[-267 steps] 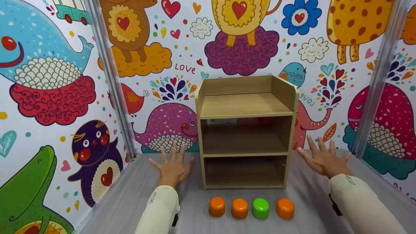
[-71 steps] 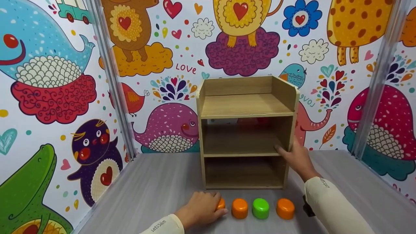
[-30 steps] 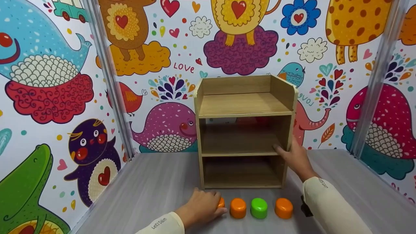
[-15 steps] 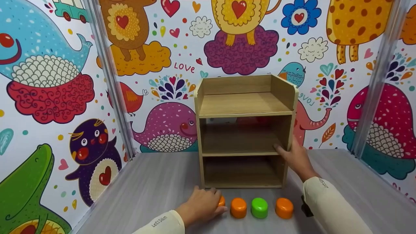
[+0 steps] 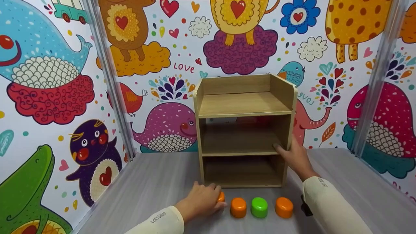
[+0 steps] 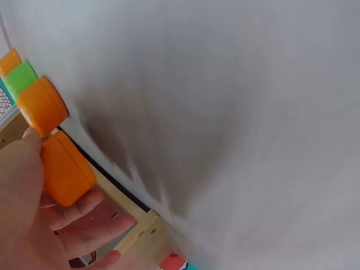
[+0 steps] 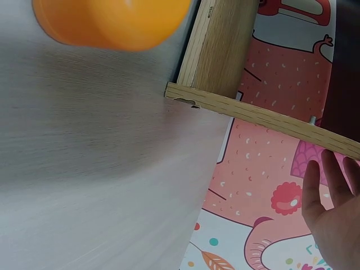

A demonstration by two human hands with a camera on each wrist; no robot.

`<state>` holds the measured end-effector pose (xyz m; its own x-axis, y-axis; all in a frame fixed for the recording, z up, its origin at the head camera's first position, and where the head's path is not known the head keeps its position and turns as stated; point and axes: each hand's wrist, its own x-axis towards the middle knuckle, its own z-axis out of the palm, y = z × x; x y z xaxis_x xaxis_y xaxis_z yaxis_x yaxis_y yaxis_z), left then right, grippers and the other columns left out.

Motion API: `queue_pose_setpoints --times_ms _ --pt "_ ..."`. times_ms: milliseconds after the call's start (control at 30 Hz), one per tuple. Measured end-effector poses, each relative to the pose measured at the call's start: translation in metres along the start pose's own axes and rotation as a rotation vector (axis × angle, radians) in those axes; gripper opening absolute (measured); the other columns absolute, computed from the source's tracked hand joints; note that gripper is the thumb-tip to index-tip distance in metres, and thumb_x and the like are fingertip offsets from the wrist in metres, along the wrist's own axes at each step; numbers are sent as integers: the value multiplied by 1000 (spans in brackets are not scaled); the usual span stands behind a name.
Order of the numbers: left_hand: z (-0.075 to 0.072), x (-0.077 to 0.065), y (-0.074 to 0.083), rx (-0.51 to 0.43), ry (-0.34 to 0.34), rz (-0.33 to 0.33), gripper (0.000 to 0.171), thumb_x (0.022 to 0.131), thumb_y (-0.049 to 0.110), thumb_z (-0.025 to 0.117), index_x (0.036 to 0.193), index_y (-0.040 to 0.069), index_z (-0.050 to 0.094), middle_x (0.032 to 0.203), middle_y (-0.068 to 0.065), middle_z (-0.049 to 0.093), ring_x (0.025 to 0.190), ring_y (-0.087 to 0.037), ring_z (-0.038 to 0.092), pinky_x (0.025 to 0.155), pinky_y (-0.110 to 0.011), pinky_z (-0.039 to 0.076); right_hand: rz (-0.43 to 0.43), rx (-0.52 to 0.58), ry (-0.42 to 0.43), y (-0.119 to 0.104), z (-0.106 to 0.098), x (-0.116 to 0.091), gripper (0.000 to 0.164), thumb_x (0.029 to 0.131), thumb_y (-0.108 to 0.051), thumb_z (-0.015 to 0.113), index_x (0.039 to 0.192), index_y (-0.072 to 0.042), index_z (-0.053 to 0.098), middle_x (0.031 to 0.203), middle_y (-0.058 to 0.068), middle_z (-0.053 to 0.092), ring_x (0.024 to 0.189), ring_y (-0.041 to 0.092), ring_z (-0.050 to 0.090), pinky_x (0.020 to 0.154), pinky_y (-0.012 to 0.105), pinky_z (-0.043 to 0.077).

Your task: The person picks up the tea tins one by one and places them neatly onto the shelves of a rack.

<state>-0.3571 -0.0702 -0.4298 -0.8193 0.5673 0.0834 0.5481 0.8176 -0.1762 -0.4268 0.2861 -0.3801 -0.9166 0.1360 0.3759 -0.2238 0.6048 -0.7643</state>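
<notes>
My left hand (image 5: 201, 201) pinches the leftmost orange plastic piece (image 6: 67, 171), a short rounded cylinder, between thumb and fingers. In the left wrist view it appears slightly off the table, near the shelf's foot; in the head view the hand hides most of it. My right hand (image 5: 297, 160) holds the right side panel of a small wooden shelf (image 5: 245, 104), thumb on the inner face and fingers outside. In the right wrist view the fingers (image 7: 336, 183) reach the panel's outer side.
To the right of my left hand stand an orange piece (image 5: 238, 207), a green one (image 5: 259, 207) and another orange one (image 5: 284, 207) in a row on the grey table (image 5: 156, 182). Walls with cartoon animals (image 5: 240, 48) enclose the table at the back and sides.
My left hand reached the leftmost orange piece and has lately shifted slightly forward with it, towards the shelf. The right hand went to the shelf's side earlier and has stayed there.
</notes>
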Motion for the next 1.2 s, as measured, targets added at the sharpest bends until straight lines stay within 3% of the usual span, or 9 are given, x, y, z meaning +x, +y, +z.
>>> queue_pose_setpoints --times_ms 467,733,967,1200 --pt "-20 -2 -2 41 11 12 60 97 69 48 121 16 63 94 -2 64 71 -24 58 87 -56 53 26 55 -36 -1 1 -2 95 95 -47 69 164 -21 9 161 22 37 139 51 45 106 67 40" --pt "-29 -2 -5 33 16 9 59 97 69 48 118 16 62 93 -2 64 71 -23 56 91 -59 53 19 57 -34 -2 1 -1 92 96 -44 69 164 -21 11 161 21 37 140 51 44 107 68 39" --pt "-36 -4 -5 76 68 32 58 97 71 45 115 17 60 87 0 59 65 -21 54 78 -51 53 23 40 -18 -3 2 -2 91 97 -44 69 163 -18 13 160 22 38 140 50 44 110 67 36" --pt "-41 -6 -7 69 64 40 60 99 69 44 119 15 61 89 -1 60 66 -21 54 84 -55 54 11 40 -28 -1 1 -2 92 96 -48 68 163 -17 13 160 22 37 140 50 44 109 68 37"
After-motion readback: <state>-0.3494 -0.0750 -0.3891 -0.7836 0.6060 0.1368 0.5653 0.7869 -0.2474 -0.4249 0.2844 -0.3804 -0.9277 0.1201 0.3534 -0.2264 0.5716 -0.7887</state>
